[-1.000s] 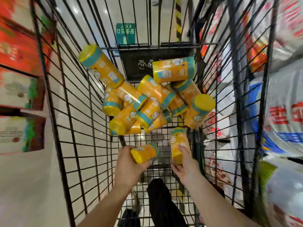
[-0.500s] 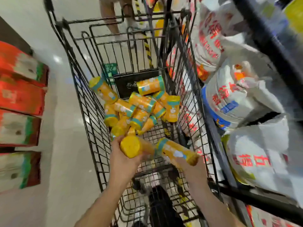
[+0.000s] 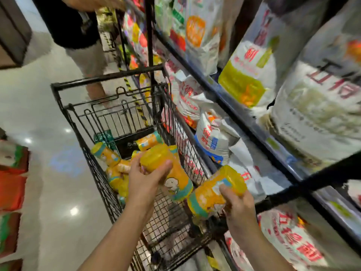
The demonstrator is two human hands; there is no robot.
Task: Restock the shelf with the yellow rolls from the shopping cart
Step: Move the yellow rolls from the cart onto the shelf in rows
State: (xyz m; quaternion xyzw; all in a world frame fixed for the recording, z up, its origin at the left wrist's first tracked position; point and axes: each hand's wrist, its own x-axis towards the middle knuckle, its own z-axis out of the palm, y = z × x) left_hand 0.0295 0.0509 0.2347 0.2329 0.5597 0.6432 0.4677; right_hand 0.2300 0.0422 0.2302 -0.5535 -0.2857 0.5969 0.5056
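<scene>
Black wire-metal cart (image 3: 93, 122), glossy plastic-wrapped yellow rolls (image 3: 175, 178), shiny polished floor (image 3: 48, 118), glossy sacks (image 3: 213, 137)

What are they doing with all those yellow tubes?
A person is restocking a store shelf. Their left hand grips one yellow roll and their right hand grips another roll, both held over the shopping cart, next to the shelf on the right. More yellow rolls lie in the cart's basket. The shelf holds large white sacks. Someone else stands past the cart's far end.
</scene>
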